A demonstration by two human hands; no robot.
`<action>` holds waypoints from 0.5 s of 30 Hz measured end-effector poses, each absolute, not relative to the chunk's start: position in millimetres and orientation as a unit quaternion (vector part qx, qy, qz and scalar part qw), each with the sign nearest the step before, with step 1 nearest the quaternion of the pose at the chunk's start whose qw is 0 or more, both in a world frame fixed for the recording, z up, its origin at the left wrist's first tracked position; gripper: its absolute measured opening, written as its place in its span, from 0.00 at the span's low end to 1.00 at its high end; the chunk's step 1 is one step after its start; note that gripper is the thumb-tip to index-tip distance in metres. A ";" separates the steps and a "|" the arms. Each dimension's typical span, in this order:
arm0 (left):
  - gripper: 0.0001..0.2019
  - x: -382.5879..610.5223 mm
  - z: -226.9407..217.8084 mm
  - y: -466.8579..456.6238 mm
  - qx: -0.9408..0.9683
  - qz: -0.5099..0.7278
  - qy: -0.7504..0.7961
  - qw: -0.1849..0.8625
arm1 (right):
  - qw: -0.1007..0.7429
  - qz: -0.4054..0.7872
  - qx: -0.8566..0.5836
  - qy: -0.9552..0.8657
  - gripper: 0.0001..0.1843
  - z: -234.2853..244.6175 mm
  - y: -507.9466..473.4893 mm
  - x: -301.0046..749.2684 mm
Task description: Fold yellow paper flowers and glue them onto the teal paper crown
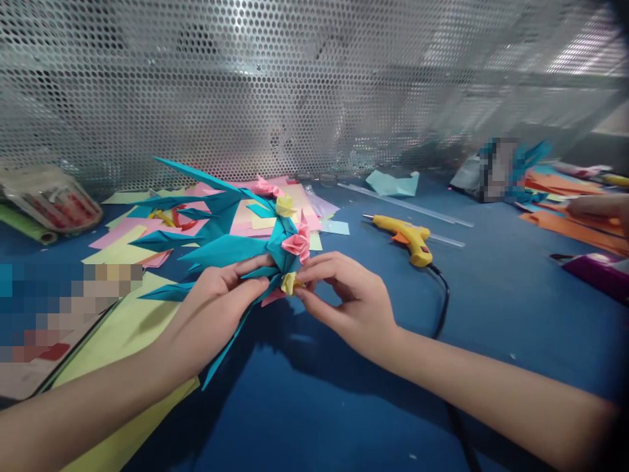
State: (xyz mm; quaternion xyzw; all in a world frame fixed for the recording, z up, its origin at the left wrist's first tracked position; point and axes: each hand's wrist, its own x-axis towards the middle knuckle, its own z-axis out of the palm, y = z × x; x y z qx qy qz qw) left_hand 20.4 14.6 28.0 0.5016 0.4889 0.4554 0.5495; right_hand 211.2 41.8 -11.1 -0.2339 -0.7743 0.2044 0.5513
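A teal paper ornament [223,250] sits in the left hand [216,305], its long pointed blades fanning out beyond and left of that grip, one slanting down below it. At the ornament's right edge, a small crumpled yellow flower [289,283] is pinched by the right hand [351,298]. Just beyond the pinch sits a folded pink flower [296,244]; farther off, a second yellow bloom [285,206].

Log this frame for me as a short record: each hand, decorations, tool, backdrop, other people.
Left hand: holds the blue folded-paper piece
Right hand: thumb and finger on the lower yellow flower
Decorations: pink flowers, upper yellow flower
Tool: glue gun, unheld, on the blue table
Backdrop: perforated metal panel
Others: another person's hand, right edge, by orange paper
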 end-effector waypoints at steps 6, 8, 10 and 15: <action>0.11 22.7 33.0 15.5 0.526 0.453 0.494 0.523 | 0.546 0.230 -0.242 -0.768 0.08 -13.4 43.1 211.1; 0.11 21.8 31.9 15.0 0.527 0.449 0.496 0.523 | 0.547 0.232 -0.238 -0.768 0.08 -13.7 43.1 211.3; 0.11 20.3 30.2 14.8 0.536 0.448 0.496 0.516 | 0.547 0.235 -0.238 -0.767 0.08 -14.1 42.7 211.7; 0.12 18.5 29.7 13.9 0.544 0.446 0.504 0.501 | 0.543 0.245 -0.246 -0.765 0.08 -16.0 41.6 212.3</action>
